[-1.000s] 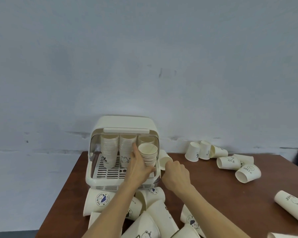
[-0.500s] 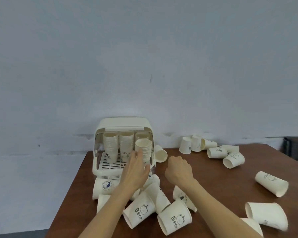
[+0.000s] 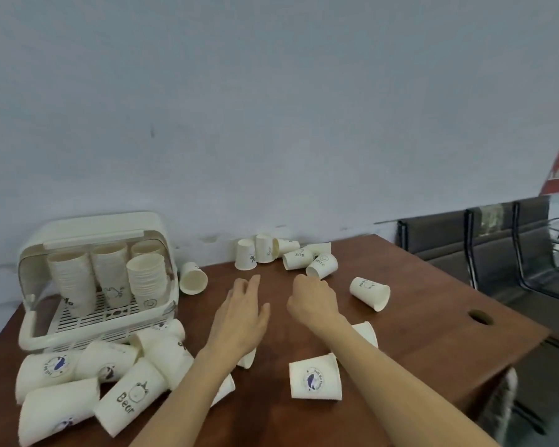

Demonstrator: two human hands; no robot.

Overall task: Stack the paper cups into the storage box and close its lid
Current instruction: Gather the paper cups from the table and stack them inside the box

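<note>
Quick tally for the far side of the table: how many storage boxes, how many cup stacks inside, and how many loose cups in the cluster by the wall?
Storage box: 1
Cup stacks in the box: 4
Loose cups in the wall cluster: 6
Total: 11

Dim, even indoor light; soft shadows; slight motion blur; wide-angle bending at edges.
</note>
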